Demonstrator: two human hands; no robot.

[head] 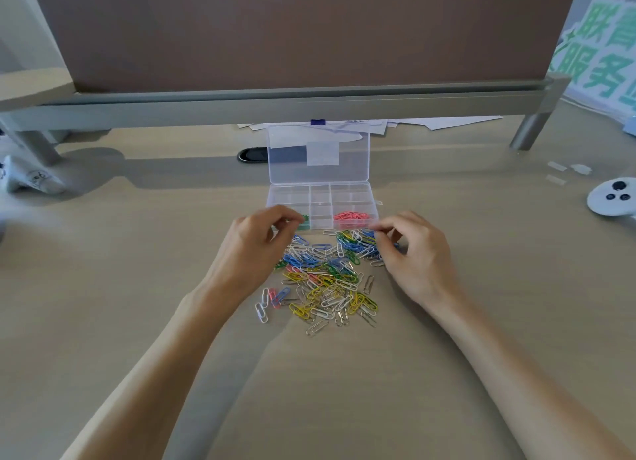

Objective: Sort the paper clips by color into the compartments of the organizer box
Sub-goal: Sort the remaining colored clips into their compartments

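Head view: left hand partly hides the green clips in the organizer box. Right hand curls just beside the pink clips. Whether either pinch holds anything is unclear. Loose paper clips lie between both hands.

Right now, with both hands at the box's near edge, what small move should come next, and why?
Probably the left hand should ease its pinch over the front-left compartment of the organizer box: it hovers there, where green clips already lie. Whether it holds a clip is too small to tell.
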